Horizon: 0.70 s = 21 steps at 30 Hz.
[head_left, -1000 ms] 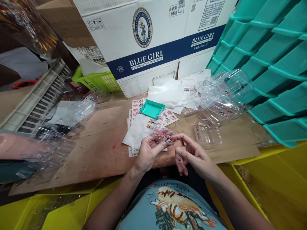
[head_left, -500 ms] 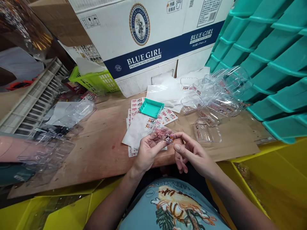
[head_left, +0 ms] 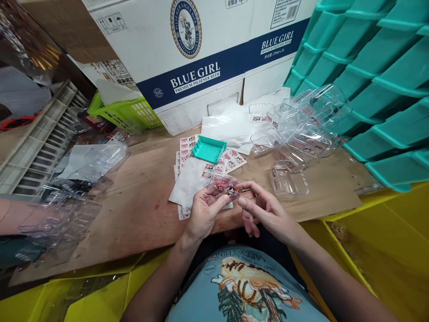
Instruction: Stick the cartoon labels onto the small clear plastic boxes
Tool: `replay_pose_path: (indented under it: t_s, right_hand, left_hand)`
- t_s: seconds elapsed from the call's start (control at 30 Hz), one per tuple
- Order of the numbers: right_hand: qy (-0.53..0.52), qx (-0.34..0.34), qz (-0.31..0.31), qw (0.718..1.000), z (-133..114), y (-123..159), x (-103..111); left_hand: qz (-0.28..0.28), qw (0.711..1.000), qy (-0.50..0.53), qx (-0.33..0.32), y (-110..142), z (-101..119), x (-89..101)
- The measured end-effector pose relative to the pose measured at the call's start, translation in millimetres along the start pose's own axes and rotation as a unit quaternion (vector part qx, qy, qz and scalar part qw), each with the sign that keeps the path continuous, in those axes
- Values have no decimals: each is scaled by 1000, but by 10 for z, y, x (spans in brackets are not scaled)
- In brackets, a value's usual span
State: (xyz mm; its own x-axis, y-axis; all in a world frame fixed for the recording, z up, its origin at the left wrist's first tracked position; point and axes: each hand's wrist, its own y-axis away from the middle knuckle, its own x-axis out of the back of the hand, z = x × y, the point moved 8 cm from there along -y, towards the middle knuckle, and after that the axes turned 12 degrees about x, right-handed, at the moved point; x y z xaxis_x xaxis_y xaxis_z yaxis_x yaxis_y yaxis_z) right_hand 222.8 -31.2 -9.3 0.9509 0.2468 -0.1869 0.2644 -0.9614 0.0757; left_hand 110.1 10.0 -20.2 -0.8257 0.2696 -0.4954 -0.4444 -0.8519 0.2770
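Observation:
Both hands hold one small clear plastic box with a pink printed sticker (head_left: 224,185) just above the near edge of the wooden table (head_left: 140,210). My left hand (head_left: 204,210) grips its left side, fingers curled under it. My right hand (head_left: 264,210) pinches its right end between thumb and forefinger. Right behind the box lie sheets of the same stickers (head_left: 231,160) on white backing paper, with a small teal tray (head_left: 209,150) on top of them.
An empty clear box (head_left: 290,179) sits right of the hands, with a heap of clear boxes (head_left: 308,129) behind it. Teal crates (head_left: 378,80) stack at right, a BLUE GIRL carton (head_left: 201,58) and green basket (head_left: 124,112) at back. Clear plastic shells (head_left: 67,210) crowd the left; yellow bins (head_left: 378,250) sit below.
Both hands keep their hold on the stickered box, and the right fingertips have shifted slightly along its end. The view has tilted a little, so everything sits slightly higher.

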Motion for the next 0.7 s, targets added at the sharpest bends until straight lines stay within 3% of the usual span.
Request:
replay_pose_path:
  t_s: [0.53,0.7]
  right_hand:
    - [24,7,14,1000,-27,-50,11]
    - [71,10,10,997,-30,-52,15]
  left_hand:
    - [7,999,32,20,-19,-24,-7]
    - [53,997,54,9,-38,-52,62]
